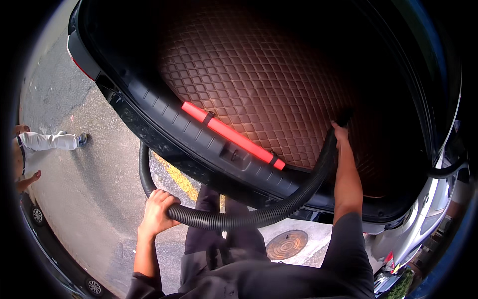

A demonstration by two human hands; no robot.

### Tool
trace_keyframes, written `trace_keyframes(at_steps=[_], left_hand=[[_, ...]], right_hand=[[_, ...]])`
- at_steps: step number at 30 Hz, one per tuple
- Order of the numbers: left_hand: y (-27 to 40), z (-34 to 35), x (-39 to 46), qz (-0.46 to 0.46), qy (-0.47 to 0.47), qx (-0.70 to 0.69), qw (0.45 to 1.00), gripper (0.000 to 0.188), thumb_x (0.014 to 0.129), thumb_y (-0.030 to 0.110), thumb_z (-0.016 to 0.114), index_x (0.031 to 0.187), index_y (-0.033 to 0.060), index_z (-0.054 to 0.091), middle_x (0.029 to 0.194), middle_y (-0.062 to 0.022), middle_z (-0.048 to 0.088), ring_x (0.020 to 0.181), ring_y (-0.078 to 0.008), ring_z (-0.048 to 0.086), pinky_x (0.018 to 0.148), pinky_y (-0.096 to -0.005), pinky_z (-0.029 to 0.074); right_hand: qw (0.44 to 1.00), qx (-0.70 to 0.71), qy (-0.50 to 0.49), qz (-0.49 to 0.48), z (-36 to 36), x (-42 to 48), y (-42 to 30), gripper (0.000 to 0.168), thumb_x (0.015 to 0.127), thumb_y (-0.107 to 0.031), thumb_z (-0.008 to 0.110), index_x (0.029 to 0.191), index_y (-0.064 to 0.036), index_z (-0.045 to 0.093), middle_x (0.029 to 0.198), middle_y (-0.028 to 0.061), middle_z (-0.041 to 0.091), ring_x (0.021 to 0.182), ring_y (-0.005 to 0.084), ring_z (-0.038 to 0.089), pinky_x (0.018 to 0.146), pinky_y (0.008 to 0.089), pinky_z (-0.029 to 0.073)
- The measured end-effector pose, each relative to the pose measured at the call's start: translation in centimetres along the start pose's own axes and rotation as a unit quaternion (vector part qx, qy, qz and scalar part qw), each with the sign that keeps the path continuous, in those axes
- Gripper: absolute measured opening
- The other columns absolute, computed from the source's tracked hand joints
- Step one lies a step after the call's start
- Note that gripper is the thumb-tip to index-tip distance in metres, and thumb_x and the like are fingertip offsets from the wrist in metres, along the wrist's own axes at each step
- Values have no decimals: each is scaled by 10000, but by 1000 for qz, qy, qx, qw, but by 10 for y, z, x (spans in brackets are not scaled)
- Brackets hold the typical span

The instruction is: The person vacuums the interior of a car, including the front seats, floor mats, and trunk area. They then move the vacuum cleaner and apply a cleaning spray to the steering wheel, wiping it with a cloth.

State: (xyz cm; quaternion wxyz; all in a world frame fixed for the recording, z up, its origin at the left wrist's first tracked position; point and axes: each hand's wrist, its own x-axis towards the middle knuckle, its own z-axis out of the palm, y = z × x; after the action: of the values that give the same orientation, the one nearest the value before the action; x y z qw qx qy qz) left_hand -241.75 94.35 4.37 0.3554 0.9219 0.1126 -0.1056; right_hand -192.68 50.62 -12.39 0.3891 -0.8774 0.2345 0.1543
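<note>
A black corrugated vacuum hose (pixel 239 219) loops across the front of my body and up over the trunk sill. Its left part is gripped by my left hand (pixel 158 213), outside the car. My right hand (pixel 340 132) reaches into the open car trunk and is closed around the hose's upper end, with a dark nozzle or brush just beyond the fingers, hard to make out in shadow. Brown quilted trunk mat (pixel 242 86) covers the trunk floor. Along its near edge lies a long red case (pixel 233 135) with black straps, beside the black plastic sill (pixel 186 125).
The trunk latch (pixel 235 155) sits in the sill. Below are a round manhole cover (pixel 287 244) and a yellow painted line (pixel 177 177). A person in white trousers (pixel 52 142) is at far left, above a dark car (pixel 56 254). A silver car (pixel 403 231) stands at right.
</note>
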Motion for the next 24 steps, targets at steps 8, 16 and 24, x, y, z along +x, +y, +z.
trace_keyframes(at_steps=[8, 16, 24], left_hand=[[-54, -6, 32, 5, 21, -9, 1000, 466, 429, 231, 801, 838, 80, 636, 785, -66, 575, 808, -283, 553, 806, -393, 432], [-49, -17, 121, 33, 236, 36, 971, 511, 494, 343, 768, 888, 57, 612, 810, -54, 578, 804, -254, 540, 797, -404, 396], [-58, 3, 138, -115, 370, 48, 921, 443, 570, 217, 742, 963, 55, 616, 927, -72, 583, 948, -281, 537, 954, -465, 328]], right_hand=[[918, -280, -148, -240, 106, -74, -146, 800, 776, -400, 670, 1425, -72, 336, 1310, 240, 503, 1196, 324, 516, 985, 350, 395], [834, -463, -80, -288, 144, -11, -239, 800, 769, -398, 642, 1430, -84, 316, 1245, 271, 530, 1174, 389, 511, 993, 418, 405], [834, -454, -42, -312, 185, 75, -269, 726, 764, -371, 690, 1376, -94, 416, 1249, 241, 546, 1186, 350, 517, 980, 386, 410]])
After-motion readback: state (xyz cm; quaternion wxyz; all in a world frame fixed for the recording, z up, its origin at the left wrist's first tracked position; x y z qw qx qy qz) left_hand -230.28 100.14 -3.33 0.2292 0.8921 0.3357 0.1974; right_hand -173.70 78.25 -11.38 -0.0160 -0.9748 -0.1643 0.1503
